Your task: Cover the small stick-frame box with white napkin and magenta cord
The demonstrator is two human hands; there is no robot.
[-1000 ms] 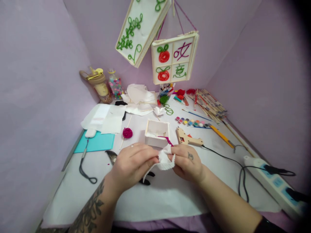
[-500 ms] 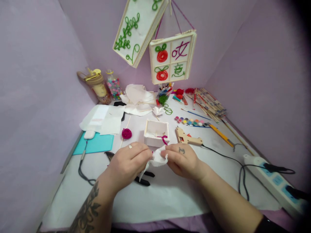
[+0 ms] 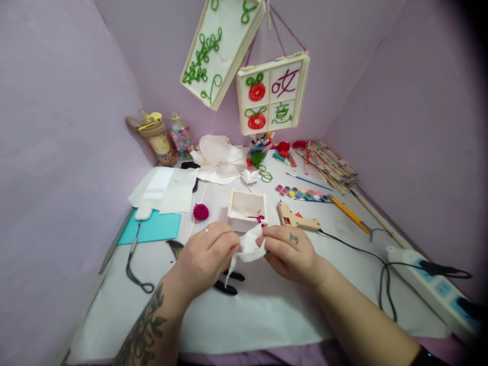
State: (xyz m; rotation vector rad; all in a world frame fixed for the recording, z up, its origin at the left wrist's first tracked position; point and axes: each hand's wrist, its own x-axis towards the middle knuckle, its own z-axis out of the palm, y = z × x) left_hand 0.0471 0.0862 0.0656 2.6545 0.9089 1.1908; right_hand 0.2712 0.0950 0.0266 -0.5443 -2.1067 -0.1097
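Between my two hands is a crumpled piece of thin white paper (image 3: 250, 246), its lower left edge hanging down in a ruffle. My left hand (image 3: 209, 259) pinches its left side, and my right hand (image 3: 287, 254) pinches the right side; both sets of fingertips are partly hidden. Just beyond them stands a small white open box (image 3: 244, 223) with a bit of magenta cord at its right corner. Pliers with black handles (image 3: 229, 291) lie under my left hand. A magenta yarn ball (image 3: 201, 211) sits to the left of the box.
At right lie a hot glue gun (image 3: 297, 217), paint pots (image 3: 301, 193), a yellow-orange tool (image 3: 348, 213) and a power strip (image 3: 434, 284) with cables. A turquoise board (image 3: 160, 227) and white sheets (image 3: 177, 190) lie at left. Two decorated lanterns (image 3: 272, 96) hang above the back.
The paper is spread a little wider between my hands, with more of it showing. The whole view has shifted slightly; both hands keep their hold.
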